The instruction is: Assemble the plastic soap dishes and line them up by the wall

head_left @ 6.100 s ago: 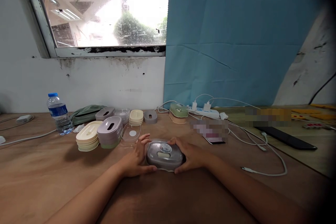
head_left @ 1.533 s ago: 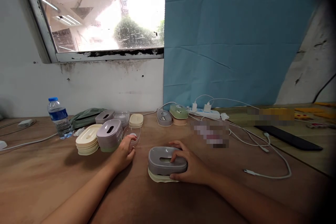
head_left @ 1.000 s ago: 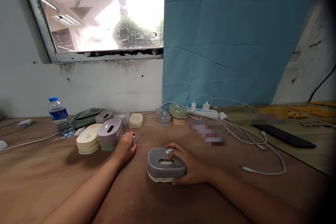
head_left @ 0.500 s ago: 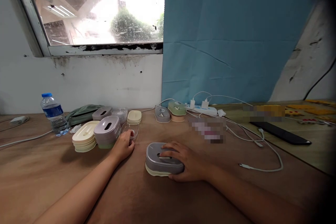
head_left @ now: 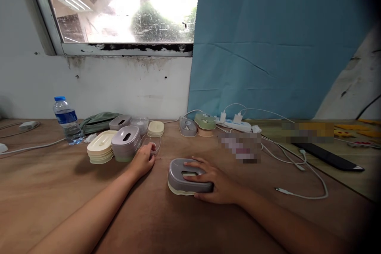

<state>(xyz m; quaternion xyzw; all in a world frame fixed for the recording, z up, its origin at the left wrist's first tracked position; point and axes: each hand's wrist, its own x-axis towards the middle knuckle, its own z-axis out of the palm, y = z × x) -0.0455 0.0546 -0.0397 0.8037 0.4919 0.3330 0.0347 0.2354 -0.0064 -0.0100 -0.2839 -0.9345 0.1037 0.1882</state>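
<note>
My right hand (head_left: pixel 216 181) lies over a grey rounded box (head_left: pixel 180 170) with a wavy cream rim at its base. Its fingers reach across the lid beside an oval slot, and the thumb presses the near side. Further left, my left hand (head_left: pixel 145 159) has its fingers curled at a clear plastic container (head_left: pixel 157 143); the fingertips are partly hidden. Next to that hand stand a lilac slotted box (head_left: pixel 126 137) and a stack of cream lids (head_left: pixel 102 141).
Behind are a small cream stack (head_left: pixel 155 127), a grey box (head_left: pixel 187 127) and a green-topped box (head_left: pixel 205 120). A water bottle (head_left: pixel 67 121) stands left. White cables (head_left: pixel 315 197), a power strip (head_left: pixel 235 125) and a black flat object (head_left: pixel 327 156) lie right.
My view has shifted slightly, so most things appear a little further right and higher. Both hands stay at the same objects; the fingers on the grey box have moved only slightly.
</note>
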